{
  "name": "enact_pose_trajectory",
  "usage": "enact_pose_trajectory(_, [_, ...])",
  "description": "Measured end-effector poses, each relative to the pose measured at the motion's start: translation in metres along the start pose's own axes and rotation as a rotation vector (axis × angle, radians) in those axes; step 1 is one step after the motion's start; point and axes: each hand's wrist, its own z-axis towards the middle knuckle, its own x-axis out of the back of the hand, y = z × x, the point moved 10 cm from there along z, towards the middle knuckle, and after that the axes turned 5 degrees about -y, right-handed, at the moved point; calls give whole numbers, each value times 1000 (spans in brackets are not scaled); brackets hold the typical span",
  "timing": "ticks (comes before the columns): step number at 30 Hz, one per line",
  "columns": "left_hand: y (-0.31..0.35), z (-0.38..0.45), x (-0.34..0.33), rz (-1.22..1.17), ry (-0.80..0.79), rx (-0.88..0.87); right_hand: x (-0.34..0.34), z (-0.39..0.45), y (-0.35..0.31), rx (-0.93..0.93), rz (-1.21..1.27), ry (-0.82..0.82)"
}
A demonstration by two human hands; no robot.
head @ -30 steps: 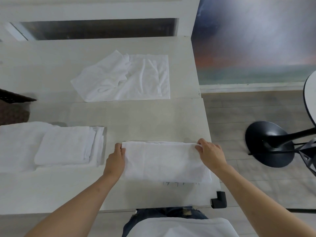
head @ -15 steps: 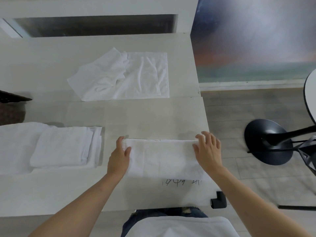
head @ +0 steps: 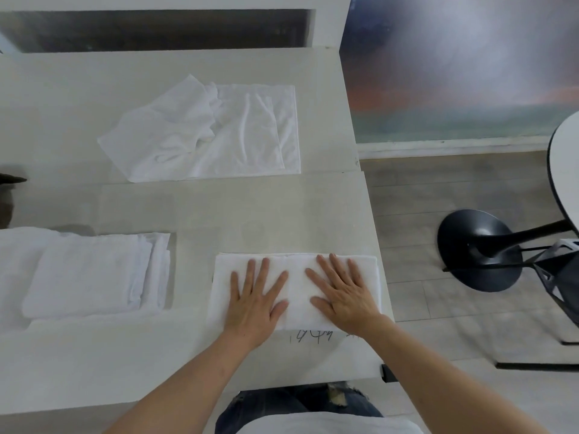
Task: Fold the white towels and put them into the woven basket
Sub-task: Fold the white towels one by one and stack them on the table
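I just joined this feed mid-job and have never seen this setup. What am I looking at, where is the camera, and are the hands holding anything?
There is no machine here: a person works with bare hands, and the one camera sits on their head, looking forward and down. The left hand and right hand both lie flat, fingers straight and spread, pressing on a folded towel near the front edge of the pale table. Nothing is gripped. To the left sits a stack of folded towels. Further back lie rumpled, unfolded towels. A dark shape at the far left edge may be the basket; I cannot tell. On the floor at right stands a black stool base.
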Motion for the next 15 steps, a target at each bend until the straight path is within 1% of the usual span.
enact_pose_trajectory(4, [-6, 12, -1, 66, 19, -44, 5, 1, 8, -15, 15, -1])
enact_pose_trajectory(6, [-8, 22, 4, 96, 26, -94, 8, 2, 12, -36, 27, 4])
enact_pose_trajectory(8, [-15, 33, 9, 143, 18, -144, 14, 3, 13, -66, 19, 24])
enact_pose_trajectory(9, [-20, 40, 13, 165, 14, -142, 18, 3, 12, -83, 13, 44])
enact_pose_trajectory(10, [-26, 45, 19, 171, 13, -111, 23, 2, 10, -97, 6, 70])
enact_pose_trajectory(12, [-39, 48, 33, 145, 37, 25, 31, 1, 6, -118, -14, 111])
enact_pose_trajectory(15, [-55, 32, 36, 37, 68, 210, 38, -1, 2, -135, -21, 123])
